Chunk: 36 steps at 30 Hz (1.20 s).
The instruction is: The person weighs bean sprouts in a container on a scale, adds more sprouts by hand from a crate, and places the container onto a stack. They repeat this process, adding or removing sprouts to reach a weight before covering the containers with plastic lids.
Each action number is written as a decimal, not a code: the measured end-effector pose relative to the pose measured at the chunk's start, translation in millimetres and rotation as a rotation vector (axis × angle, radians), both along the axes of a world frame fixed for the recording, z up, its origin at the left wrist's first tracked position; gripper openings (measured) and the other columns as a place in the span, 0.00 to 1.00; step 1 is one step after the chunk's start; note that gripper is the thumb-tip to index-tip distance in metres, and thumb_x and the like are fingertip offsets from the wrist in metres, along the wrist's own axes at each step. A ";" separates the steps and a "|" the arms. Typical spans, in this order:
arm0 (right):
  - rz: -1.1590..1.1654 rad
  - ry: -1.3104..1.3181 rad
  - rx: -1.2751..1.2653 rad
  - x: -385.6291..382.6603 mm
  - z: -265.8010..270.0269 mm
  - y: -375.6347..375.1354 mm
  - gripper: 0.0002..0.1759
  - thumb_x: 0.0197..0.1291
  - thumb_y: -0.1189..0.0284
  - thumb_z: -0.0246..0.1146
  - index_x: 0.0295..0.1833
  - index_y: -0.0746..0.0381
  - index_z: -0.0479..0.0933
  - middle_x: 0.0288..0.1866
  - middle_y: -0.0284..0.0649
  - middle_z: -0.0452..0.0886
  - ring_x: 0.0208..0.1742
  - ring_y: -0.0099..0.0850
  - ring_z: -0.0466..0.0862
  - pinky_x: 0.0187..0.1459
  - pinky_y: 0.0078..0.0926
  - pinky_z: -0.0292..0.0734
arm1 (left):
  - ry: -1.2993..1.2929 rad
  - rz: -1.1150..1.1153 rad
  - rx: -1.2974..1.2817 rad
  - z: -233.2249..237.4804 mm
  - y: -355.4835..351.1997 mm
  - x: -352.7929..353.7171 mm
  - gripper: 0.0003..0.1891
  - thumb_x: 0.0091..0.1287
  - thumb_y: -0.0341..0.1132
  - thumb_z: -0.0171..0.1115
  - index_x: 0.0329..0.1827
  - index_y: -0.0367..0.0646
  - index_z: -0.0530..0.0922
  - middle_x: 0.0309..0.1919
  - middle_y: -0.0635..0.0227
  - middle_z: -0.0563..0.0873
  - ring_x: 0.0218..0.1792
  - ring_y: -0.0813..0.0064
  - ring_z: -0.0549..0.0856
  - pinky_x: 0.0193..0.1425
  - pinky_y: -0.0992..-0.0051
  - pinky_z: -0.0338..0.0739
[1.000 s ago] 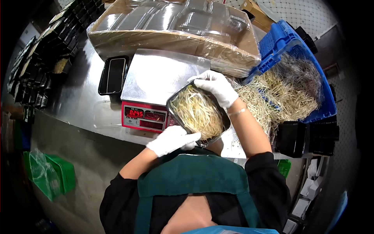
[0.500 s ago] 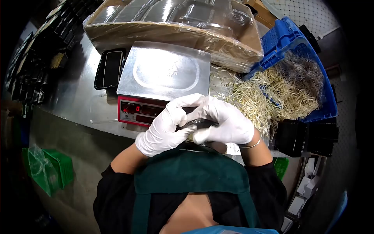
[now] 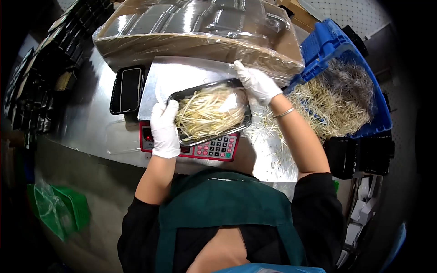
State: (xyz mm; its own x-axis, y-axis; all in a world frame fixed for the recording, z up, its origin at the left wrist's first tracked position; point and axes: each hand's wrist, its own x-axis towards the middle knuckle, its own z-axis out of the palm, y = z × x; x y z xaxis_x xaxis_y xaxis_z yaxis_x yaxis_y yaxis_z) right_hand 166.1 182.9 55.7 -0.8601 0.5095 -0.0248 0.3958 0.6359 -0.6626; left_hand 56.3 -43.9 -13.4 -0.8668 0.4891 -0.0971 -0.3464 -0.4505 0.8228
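A black tray of bean sprouts point(image 3: 209, 113) with a clear lid is held tilted above the front of the metal scale point(image 3: 168, 75). My left hand point(image 3: 165, 129), in a white glove, grips the tray's left end. Near the tray's upper right corner is my right hand point(image 3: 258, 84), also gloved, with its fingers pointing up and to the left; whether they grip anything is hard to make out. Part of the scale's red keypad point(image 3: 216, 149) shows below the tray.
An empty black tray point(image 3: 128, 90) lies left of the scale. Behind stands a cardboard box point(image 3: 182, 48) of clear lids. Loose sprouts point(image 3: 314, 107) spill from a blue crate point(image 3: 384, 104) at the right, near black trays point(image 3: 341, 157). Stacked trays point(image 3: 41, 91) stand left.
My hands have moved apart and upward from near the apron. The sprout-filled tray now shows over the scale, and the keypad has come into view.
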 end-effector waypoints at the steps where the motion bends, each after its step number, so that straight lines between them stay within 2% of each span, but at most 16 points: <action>1: -0.096 -0.037 -0.016 -4.3 -14.2 -1.4 0.45 0.64 0.35 0.39 0.50 0.69 0.79 0.50 0.60 0.79 0.56 0.51 0.77 0.58 0.37 0.69 | 0.038 0.029 -0.067 7.6 1.8 2.4 0.11 0.66 0.27 0.61 0.28 0.47 0.68 0.25 0.80 0.70 0.28 0.89 0.68 0.34 0.83 0.66; 4: -0.130 -0.042 0.001 -26.6 -28.2 5.8 0.47 0.64 0.35 0.37 0.49 0.71 0.79 0.49 0.60 0.80 0.57 0.53 0.76 0.62 0.37 0.66 | 0.141 -0.049 -0.152 5.2 3.4 -10.5 0.08 0.65 0.29 0.63 0.31 0.46 0.71 0.29 0.77 0.75 0.31 0.87 0.72 0.40 0.83 0.69; 6: -0.120 -0.157 0.007 -30.0 -21.5 11.5 0.46 0.64 0.35 0.38 0.49 0.71 0.79 0.49 0.59 0.80 0.56 0.53 0.76 0.61 0.37 0.66 | 0.167 -0.094 -0.115 19.7 7.9 -17.5 0.08 0.64 0.30 0.65 0.42 0.40 0.76 0.33 0.74 0.78 0.38 0.84 0.77 0.49 0.83 0.71; 7: -0.114 -0.267 0.019 -33.0 -15.2 11.3 0.46 0.64 0.36 0.38 0.49 0.71 0.79 0.49 0.59 0.80 0.56 0.53 0.76 0.61 0.37 0.67 | 0.164 -0.066 -0.127 31.6 11.6 -15.8 0.16 0.63 0.31 0.66 0.51 0.35 0.77 0.37 0.69 0.82 0.41 0.81 0.80 0.51 0.82 0.74; 10: -0.101 -0.300 0.082 -49.9 -32.0 13.5 0.44 0.64 0.37 0.40 0.48 0.71 0.79 0.48 0.60 0.80 0.56 0.53 0.77 0.60 0.37 0.67 | 0.012 -0.425 -0.254 31.1 14.7 -34.2 0.18 0.62 0.33 0.67 0.52 0.33 0.77 0.39 0.68 0.83 0.40 0.81 0.81 0.46 0.81 0.76; 12: -0.080 -0.262 0.041 -53.5 -52.5 21.6 0.44 0.64 0.37 0.42 0.47 0.72 0.79 0.47 0.59 0.81 0.55 0.52 0.78 0.59 0.36 0.68 | 0.037 -0.324 -0.271 7.6 19.0 -41.0 0.16 0.62 0.34 0.67 0.49 0.33 0.79 0.37 0.70 0.83 0.36 0.82 0.81 0.42 0.81 0.76; 15: -0.269 -0.101 -0.327 -53.3 -68.9 23.0 0.28 0.64 0.55 0.62 0.55 0.71 0.76 0.47 0.38 0.82 0.47 0.22 0.78 0.51 0.20 0.71 | 0.152 -0.325 -0.360 -2.9 19.4 -44.8 0.14 0.62 0.35 0.67 0.46 0.34 0.81 0.35 0.71 0.84 0.34 0.83 0.81 0.42 0.81 0.75; 16: -0.270 -0.098 -0.327 -50.3 -64.2 20.5 0.28 0.64 0.55 0.62 0.55 0.71 0.76 0.47 0.38 0.82 0.47 0.22 0.78 0.51 0.20 0.71 | 0.155 -0.326 -0.360 -1.5 18.8 -44.7 0.14 0.62 0.35 0.67 0.46 0.34 0.81 0.35 0.71 0.84 0.34 0.83 0.81 0.42 0.81 0.75; 19: -0.254 0.248 -0.994 -19.9 -25.0 -9.6 0.24 0.59 0.55 0.67 0.41 0.70 0.77 0.37 0.35 0.80 0.40 0.19 0.77 0.42 0.19 0.74 | 0.116 -0.349 -0.335 8.8 10.2 -39.1 0.15 0.65 0.36 0.64 0.47 0.33 0.81 0.36 0.70 0.84 0.35 0.83 0.81 0.42 0.82 0.75; 22: -0.159 0.302 -0.935 25.4 -18.0 -33.3 0.12 0.59 0.76 0.65 0.47 0.66 0.74 0.42 0.35 0.81 0.46 0.22 0.78 0.53 0.25 0.72 | 0.203 -0.350 -0.460 32.4 -13.6 -21.6 0.13 0.67 0.31 0.57 0.49 0.30 0.79 0.45 0.64 0.84 0.46 0.81 0.80 0.53 0.79 0.73; 25: -0.229 0.571 -0.967 59.4 -9.0 -74.1 0.13 0.55 0.84 0.64 0.46 0.66 0.75 0.47 0.38 0.81 0.52 0.26 0.79 0.57 0.27 0.71 | 0.530 -0.680 -0.332 41.8 -40.8 -6.7 0.13 0.63 0.31 0.62 0.47 0.31 0.78 0.47 0.59 0.83 0.51 0.72 0.81 0.59 0.73 0.72; 28: -0.119 0.490 -0.868 83.2 -8.1 -105.3 0.13 0.51 0.88 0.65 0.41 0.65 0.77 0.46 0.35 0.80 0.57 0.26 0.78 0.58 0.25 0.70 | 1.161 -0.697 -0.556 74.4 -31.7 17.4 0.17 0.59 0.41 0.68 0.45 0.40 0.79 0.40 0.59 0.83 0.43 0.60 0.83 0.49 0.68 0.76; 30: -0.154 0.556 -1.024 88.5 -4.6 -117.1 0.13 0.48 0.88 0.67 0.39 0.65 0.77 0.42 0.33 0.79 0.54 0.25 0.79 0.58 0.25 0.71 | 1.312 -0.688 -0.578 84.6 -24.7 27.5 0.15 0.57 0.42 0.68 0.41 0.43 0.79 0.30 0.61 0.79 0.32 0.59 0.81 0.36 0.65 0.75; 32: -0.031 0.628 -0.815 97.9 -3.9 -114.3 0.11 0.52 0.83 0.69 0.43 0.66 0.79 0.40 0.31 0.77 0.40 0.18 0.76 0.44 0.17 0.70 | 1.354 -0.640 -0.443 81.2 -24.4 34.8 0.15 0.55 0.39 0.72 0.38 0.40 0.78 0.28 0.62 0.79 0.26 0.63 0.80 0.30 0.70 0.74; 34: 0.134 0.599 -0.566 103.0 -4.9 -110.8 0.11 0.51 0.81 0.70 0.39 0.65 0.76 0.38 0.35 0.78 0.40 0.21 0.77 0.43 0.21 0.71 | 1.264 -0.674 -0.372 76.9 -30.1 43.1 0.13 0.55 0.36 0.72 0.36 0.39 0.78 0.24 0.61 0.78 0.23 0.64 0.79 0.27 0.69 0.73; 36: 0.094 0.346 -0.624 106.3 16.5 -110.5 0.14 0.49 0.76 0.73 0.39 0.64 0.75 0.36 0.35 0.78 0.37 0.25 0.78 0.41 0.24 0.73 | 1.200 -0.731 -0.390 76.2 -36.5 46.7 0.10 0.59 0.35 0.67 0.40 0.42 0.78 0.27 0.59 0.79 0.25 0.58 0.81 0.29 0.66 0.76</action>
State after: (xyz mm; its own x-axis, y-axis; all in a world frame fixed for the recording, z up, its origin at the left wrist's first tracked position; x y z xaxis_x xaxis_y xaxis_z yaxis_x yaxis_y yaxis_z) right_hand 272.4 72.4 72.2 -0.9110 0.4123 -0.0049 0.0593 0.1193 -0.9911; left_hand 103.0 -80.4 62.8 -0.0953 0.9597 0.2643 0.5738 -0.1640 0.8024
